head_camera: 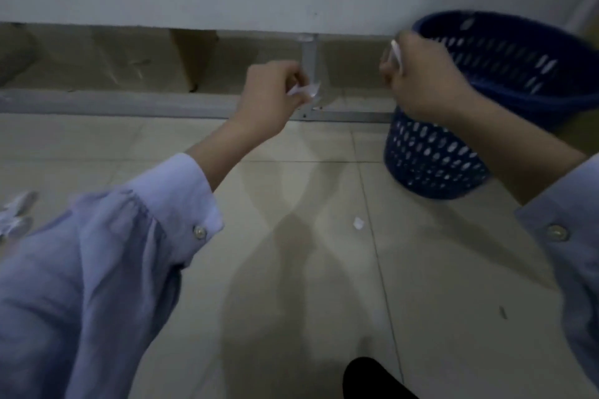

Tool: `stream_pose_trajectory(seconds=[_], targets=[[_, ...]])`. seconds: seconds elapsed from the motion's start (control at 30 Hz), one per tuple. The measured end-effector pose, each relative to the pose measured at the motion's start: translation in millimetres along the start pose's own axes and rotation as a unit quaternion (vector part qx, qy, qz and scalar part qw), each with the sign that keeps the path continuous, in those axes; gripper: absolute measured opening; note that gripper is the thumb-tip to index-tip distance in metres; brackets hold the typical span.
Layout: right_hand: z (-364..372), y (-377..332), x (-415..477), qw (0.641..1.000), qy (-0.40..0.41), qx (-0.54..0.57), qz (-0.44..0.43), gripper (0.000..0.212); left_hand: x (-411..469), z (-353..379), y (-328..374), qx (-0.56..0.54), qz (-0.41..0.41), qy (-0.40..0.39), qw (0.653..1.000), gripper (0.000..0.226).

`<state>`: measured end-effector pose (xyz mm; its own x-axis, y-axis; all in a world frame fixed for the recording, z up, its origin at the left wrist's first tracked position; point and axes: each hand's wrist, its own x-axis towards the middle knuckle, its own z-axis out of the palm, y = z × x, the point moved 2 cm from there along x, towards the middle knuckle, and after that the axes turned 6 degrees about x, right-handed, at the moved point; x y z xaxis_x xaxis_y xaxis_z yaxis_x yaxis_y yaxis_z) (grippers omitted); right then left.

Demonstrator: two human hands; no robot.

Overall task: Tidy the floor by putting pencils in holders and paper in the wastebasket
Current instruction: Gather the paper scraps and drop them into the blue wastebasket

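While loose paper scraps (16,214) lie on the floor (291,269) far left, left hand (272,91) pinches a paper bit (306,90). A small scrap (358,223) sits mid-frame. Right hand (418,81) grips another paper piece (396,53) beside the wastebasket (431,159) rim. Step: paper drop-off. Next, likely: both hands over the opening, release. No pencils in view.

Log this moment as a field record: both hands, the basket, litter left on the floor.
left hand: pinches a small white paper scrap, raised above the floor
right hand: grips a white paper strip at the basket's near rim
basket: blue perforated plastic wastebasket, standing on the beige tiled floor by the wall
floor litter: white paper bit mid-floor; crumpled white paper at the left edge
pencils: none visible
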<state>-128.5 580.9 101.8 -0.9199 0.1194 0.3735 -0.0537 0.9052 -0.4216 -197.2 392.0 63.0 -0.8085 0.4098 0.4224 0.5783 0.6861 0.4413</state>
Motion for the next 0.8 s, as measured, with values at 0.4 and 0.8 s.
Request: stream_pose_trajectory(seconds=[0.4,0.8], targets=[[-102.2,121.9,-14.4,0.978,-0.014,-0.044,0.202,0.023,86.1,59.5,175.4,-0.142,0.19,0.004,0.971,0.023],[-93.9,187.1,-24.2,0.942,-0.044,-0.147,0.299,0.049,101.2,139.0,203.4,-0.065,0.197,-0.104,0.973,0.021]])
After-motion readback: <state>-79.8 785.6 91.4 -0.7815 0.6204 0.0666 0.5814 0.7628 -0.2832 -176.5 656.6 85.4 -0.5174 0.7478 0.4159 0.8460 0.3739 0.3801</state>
